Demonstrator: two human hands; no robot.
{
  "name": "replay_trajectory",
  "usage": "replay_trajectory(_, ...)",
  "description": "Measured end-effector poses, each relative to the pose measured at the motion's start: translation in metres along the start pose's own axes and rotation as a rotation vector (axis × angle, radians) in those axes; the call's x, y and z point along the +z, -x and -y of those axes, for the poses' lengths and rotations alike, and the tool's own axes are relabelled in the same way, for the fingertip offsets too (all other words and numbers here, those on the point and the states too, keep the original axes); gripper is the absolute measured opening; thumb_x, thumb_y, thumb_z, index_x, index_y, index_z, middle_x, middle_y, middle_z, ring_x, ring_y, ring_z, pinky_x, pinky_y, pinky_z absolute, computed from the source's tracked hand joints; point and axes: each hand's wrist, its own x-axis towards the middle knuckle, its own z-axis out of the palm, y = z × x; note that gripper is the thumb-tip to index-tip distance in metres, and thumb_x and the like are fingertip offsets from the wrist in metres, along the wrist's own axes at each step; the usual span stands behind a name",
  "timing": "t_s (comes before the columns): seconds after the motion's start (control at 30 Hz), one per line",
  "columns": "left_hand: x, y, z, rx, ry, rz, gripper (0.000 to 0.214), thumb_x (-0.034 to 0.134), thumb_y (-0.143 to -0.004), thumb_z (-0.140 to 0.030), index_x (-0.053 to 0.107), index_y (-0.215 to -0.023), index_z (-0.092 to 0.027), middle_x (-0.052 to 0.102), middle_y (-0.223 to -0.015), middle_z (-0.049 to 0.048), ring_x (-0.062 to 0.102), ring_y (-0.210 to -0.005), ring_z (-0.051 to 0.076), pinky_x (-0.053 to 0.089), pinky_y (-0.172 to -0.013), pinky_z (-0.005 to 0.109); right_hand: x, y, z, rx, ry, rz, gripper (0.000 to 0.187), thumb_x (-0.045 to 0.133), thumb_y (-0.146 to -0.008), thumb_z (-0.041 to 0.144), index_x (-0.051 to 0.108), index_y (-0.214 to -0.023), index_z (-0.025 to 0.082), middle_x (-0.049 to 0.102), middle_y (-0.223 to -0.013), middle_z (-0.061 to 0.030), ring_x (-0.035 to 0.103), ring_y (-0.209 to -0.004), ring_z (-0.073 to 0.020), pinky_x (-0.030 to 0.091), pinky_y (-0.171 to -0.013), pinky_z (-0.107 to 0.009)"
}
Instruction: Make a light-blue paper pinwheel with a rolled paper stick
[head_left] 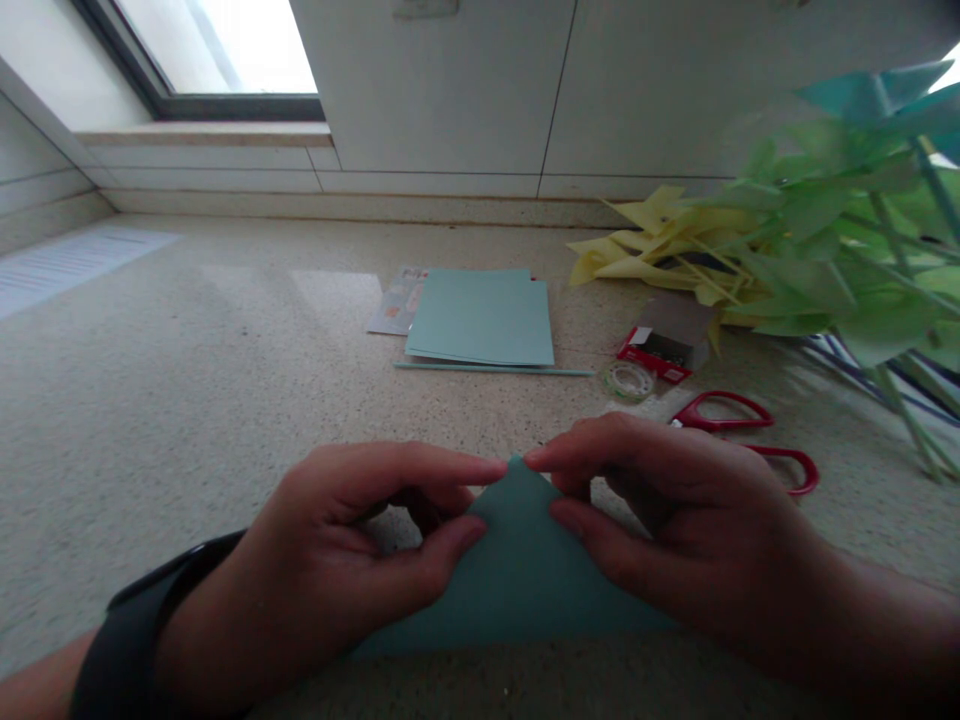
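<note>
A teal sheet of paper (517,570), folded into a triangle, lies on the speckled counter right in front of me. Its point faces away from me. My left hand (367,540) pinches the paper's left slope, with the index fingertip by the apex and the thumb lower down. On the opposite slope, my right hand (675,530) grips in the same manner, index finger near the tip and thumb on the paper. Both hands partly cover the triangle's lower corners. Red-handled scissors (724,410) lie beyond my right hand, their blades mostly hidden behind it.
Pale teal square sheets (484,318) are stacked farther back, with a thin teal stick (487,369) before them. A tape roll (628,380) sits beside an opened red box (660,345). Yellow pinwheels (660,240) and green pinwheels (832,230) fill the right. A printed sheet (75,260) lies far left.
</note>
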Motion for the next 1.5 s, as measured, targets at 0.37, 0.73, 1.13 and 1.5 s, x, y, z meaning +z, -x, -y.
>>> replay_trajectory(0.37,-0.0004,0.0007,0.0027,0.008,-0.025,-0.011,0.044,0.076,-0.084,-0.013,0.075,-0.116,-0.043,0.080,-0.085,-0.0073,0.071,-0.067,0.008,0.056,-0.060,0.010,-0.0002,-0.0004,0.0037,0.003,0.049,-0.020,0.023,0.066,-0.085,0.009,0.069,-0.104,0.022,0.072,-0.077,0.0032,0.068,-0.068,-0.0083,0.055,-0.063,-0.013)
replay_trajectory(0.73,0.0008,0.0001,0.0022,0.027,-0.058,-0.024,0.043,0.076,-0.084,-0.011,0.076,-0.113,-0.042,0.080,-0.088,-0.0078,0.073,-0.071,0.009,0.058,-0.063,0.011,0.0001,0.0019,-0.0001,0.000,0.055,-0.002,0.025,0.065,-0.088,0.010,0.067,-0.108,0.024,0.074,-0.085,0.0025,0.069,-0.075,-0.0093,0.056,-0.066,-0.015)
replay_trajectory(1.13,0.0003,0.0008,0.0006,0.031,-0.059,-0.031,0.046,0.076,-0.084,-0.010,0.075,-0.113,-0.045,0.080,-0.086,-0.0106,0.073,-0.070,0.007,0.057,-0.065,0.009,-0.0008,0.0026,0.0006,0.004,0.046,0.005,0.025,0.065,-0.087,0.010,0.068,-0.108,0.023,0.075,-0.086,0.0016,0.071,-0.076,-0.0097,0.057,-0.068,-0.015)
replay_trajectory(1.5,0.0010,0.0011,-0.0008,0.051,-0.074,-0.034,0.045,0.076,-0.083,-0.010,0.075,-0.113,-0.043,0.081,-0.086,-0.0102,0.073,-0.070,0.007,0.057,-0.064,0.009,-0.0006,0.0012,0.0024,-0.012,0.047,0.000,0.026,0.067,-0.086,0.009,0.068,-0.107,0.023,0.073,-0.082,0.0035,0.069,-0.072,-0.0078,0.055,-0.067,-0.013)
